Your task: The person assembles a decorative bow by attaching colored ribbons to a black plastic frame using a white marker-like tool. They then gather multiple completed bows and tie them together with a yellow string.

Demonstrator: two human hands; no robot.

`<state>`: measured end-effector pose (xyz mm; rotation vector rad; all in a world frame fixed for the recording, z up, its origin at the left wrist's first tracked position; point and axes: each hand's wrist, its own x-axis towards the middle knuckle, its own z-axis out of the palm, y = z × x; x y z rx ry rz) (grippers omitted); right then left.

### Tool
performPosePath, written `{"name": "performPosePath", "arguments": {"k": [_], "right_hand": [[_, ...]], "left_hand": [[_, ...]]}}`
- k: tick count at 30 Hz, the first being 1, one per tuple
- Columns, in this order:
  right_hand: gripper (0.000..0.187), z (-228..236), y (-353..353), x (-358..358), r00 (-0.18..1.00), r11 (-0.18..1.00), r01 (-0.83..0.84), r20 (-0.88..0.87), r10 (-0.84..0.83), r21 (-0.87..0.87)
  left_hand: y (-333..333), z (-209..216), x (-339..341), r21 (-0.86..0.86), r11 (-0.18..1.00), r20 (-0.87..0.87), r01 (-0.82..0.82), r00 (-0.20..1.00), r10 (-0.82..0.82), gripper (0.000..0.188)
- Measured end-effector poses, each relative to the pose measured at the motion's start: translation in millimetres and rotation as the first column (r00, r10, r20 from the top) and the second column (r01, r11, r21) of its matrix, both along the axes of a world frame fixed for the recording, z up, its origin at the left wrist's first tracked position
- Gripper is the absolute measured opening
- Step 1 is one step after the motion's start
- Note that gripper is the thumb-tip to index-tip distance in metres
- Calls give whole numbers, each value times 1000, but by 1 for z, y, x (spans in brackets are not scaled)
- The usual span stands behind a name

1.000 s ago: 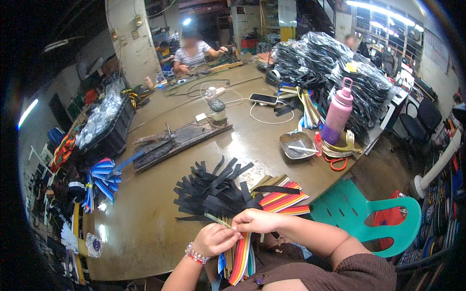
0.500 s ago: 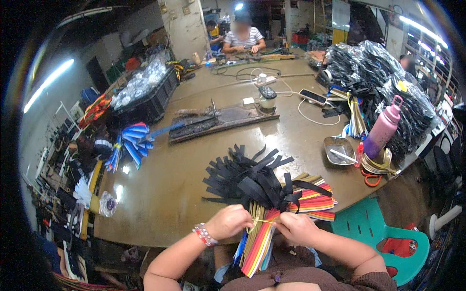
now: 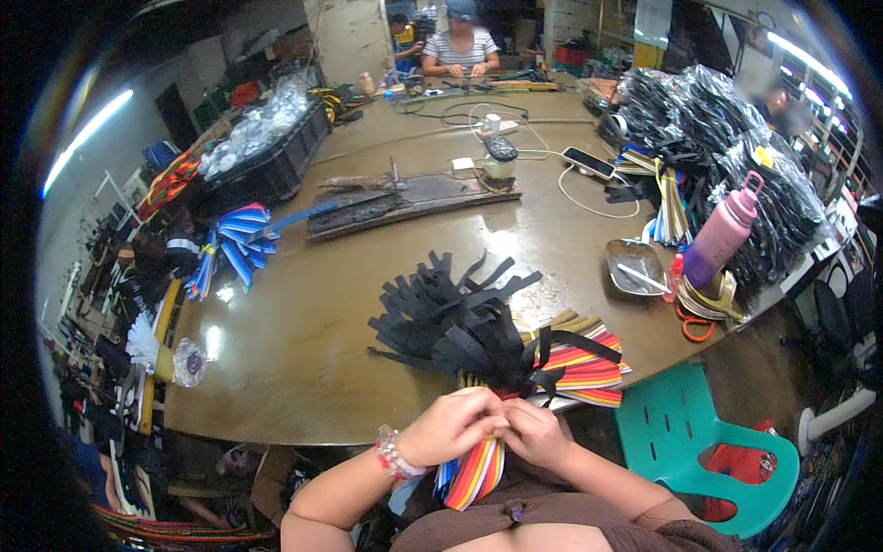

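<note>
A bundle of webbing straps lies across the near table edge; its black ends [image 3: 451, 317] fan out on the table. The red, yellow and white striped straps [image 3: 478, 474] hang below my hands toward my lap, with some blue beside them. My left hand [image 3: 452, 428], with beaded bracelets at the wrist, and my right hand [image 3: 535, 434] meet over the bundle's neck, fingertips pinched together. The thin yellow tie they were seen holding is now hidden behind the fingers. More striped straps [image 3: 584, 363] fan out to the right of the black ends.
A pink-purple bottle [image 3: 727, 235], a small tray [image 3: 635, 267] and orange-handled scissors [image 3: 696, 327] are at the right. A green chair [image 3: 676, 432] stands by the table's right edge. Beyond are a wooden board [image 3: 414, 207], a blue strap bundle [image 3: 241, 244] and a person [image 3: 460, 55].
My hands have come together over the bundle's neck; before, they were apart with the yellow tie stretched between them. The view has shifted slightly.
</note>
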<state>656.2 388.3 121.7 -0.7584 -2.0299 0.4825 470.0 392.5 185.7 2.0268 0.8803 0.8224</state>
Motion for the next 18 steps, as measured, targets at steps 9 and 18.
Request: {"name": "performPosePath", "arguments": {"k": [9,18], "right_hand": [[14,-16,6,-2,909,880,-256,-410,78,-399],[15,14,16,14,859,487,-473,-508,68,-735]], "left_hand": [[12,-14,-8,138,990,-76,-42,996,53,15],[14,-27,-10,339,941,-76,-13,996,41,14]]}}
